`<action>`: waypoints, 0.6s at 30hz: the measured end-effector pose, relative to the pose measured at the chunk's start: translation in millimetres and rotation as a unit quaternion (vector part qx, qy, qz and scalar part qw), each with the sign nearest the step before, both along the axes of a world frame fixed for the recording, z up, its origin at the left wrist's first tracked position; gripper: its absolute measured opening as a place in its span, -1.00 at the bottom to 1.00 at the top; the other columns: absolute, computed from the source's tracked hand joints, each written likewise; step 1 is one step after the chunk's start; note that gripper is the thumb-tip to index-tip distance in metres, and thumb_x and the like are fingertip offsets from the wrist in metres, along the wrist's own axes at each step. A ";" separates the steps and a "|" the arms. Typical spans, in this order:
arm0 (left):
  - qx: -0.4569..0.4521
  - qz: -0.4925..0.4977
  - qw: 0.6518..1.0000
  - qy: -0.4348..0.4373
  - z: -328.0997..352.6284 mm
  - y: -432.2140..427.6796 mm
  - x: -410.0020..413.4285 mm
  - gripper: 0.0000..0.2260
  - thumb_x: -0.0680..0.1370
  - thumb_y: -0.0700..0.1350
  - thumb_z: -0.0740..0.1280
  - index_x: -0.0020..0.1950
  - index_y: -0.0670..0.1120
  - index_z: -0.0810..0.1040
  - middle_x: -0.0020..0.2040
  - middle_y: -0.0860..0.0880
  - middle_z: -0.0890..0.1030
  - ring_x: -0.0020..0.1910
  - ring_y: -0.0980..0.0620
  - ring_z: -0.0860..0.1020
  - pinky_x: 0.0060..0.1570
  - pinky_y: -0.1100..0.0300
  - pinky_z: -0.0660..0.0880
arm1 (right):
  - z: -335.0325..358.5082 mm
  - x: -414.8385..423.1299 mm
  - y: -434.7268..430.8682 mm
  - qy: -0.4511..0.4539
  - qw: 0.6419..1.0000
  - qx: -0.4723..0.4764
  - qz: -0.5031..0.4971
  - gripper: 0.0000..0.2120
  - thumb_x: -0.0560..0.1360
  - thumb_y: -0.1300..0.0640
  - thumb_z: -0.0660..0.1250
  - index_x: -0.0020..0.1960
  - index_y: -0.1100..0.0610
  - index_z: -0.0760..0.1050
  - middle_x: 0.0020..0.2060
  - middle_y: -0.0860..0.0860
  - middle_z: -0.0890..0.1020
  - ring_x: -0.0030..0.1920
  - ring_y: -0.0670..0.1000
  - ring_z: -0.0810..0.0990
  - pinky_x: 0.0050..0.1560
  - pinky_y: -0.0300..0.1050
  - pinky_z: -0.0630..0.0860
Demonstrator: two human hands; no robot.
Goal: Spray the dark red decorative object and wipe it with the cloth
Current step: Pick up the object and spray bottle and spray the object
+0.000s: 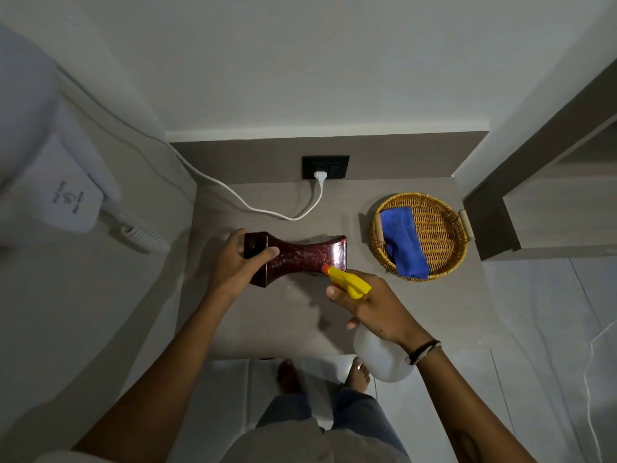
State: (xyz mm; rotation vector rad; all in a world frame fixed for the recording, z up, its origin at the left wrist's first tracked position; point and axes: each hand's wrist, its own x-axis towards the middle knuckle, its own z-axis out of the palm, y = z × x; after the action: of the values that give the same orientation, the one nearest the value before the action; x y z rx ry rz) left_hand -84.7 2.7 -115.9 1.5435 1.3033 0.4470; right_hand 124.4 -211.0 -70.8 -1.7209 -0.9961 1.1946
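Currently we see left hand [237,262] gripping dark red decorative object [302,257] lying on counter [267,322]; right hand [374,305] holds spray bottle [379,354], nozzle nearly touching. Risks: overspray reaching wall socket [325,166], wet object slipping. Cloth [404,242] waits in basket [450,259].

Ornament [300,257]: dark red, speckled. Spray bottle [380,357]: white, yellow head, orange nozzle. Cloth [404,242]: blue. Basket [447,252]: golden woven.
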 end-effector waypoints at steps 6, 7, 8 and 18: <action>-0.123 0.052 0.991 -0.007 9.5 -6.3 3.4 -0.83 0.54 0.14 0.55 0.07 0.15 0.66 0.09 -0.01 0.75 -0.25 0.22 0.75 -0.43 0.28 0.61 | 3.0 4.3 5.8 -0.058 0.997 -0.049 0.019 -0.66 0.63 -0.21 0.39 0.16 0.06 0.64 -0.22 0.00 0.69 -0.34 0.15 0.76 -0.21 0.25 0.74; -0.129 0.055 0.990 -0.011 10.3 -6.9 1.5 -0.88 0.58 0.09 0.54 0.07 0.17 0.66 0.08 0.01 0.75 -0.28 0.28 0.73 -0.45 0.31 0.59 | 3.1 4.3 7.2 -0.067 0.996 -0.052 0.019 -0.67 0.63 -0.22 0.38 0.11 0.05 0.63 -0.27 0.00 0.67 -0.35 0.17 0.76 -0.20 0.23 0.74; -0.133 0.049 0.990 -0.012 12.0 -7.7 -0.1 -0.88 0.59 0.08 0.54 0.08 0.18 0.65 0.08 0.03 0.75 -0.27 0.31 0.73 -0.44 0.33 0.59 | 3.4 4.6 8.2 -0.080 0.995 -0.055 0.016 -0.67 0.64 -0.23 0.37 0.07 0.03 0.62 -0.32 0.00 0.65 -0.37 0.17 0.75 -0.21 0.18 0.73; -0.046 -0.145 0.987 0.053 -4.0 -6.1 -29.9 0.16 0.27 -0.34 0.76 0.71 0.15 0.23 0.48 0.04 0.47 0.30 0.16 0.55 0.21 0.18 0.58 | 3.7 14.6 11.6 -0.163 0.982 -0.101 -0.007 -0.62 0.67 -0.19 0.33 0.05 0.14 0.63 -0.28 0.10 0.66 -0.30 0.18 0.74 -0.11 0.30 0.69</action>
State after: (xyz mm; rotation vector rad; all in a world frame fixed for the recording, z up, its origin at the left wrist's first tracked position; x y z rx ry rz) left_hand -114.6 -3.4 -119.9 1.6638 1.1374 0.1203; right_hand 139.1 -199.4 -67.2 -2.1291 -1.0791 1.0536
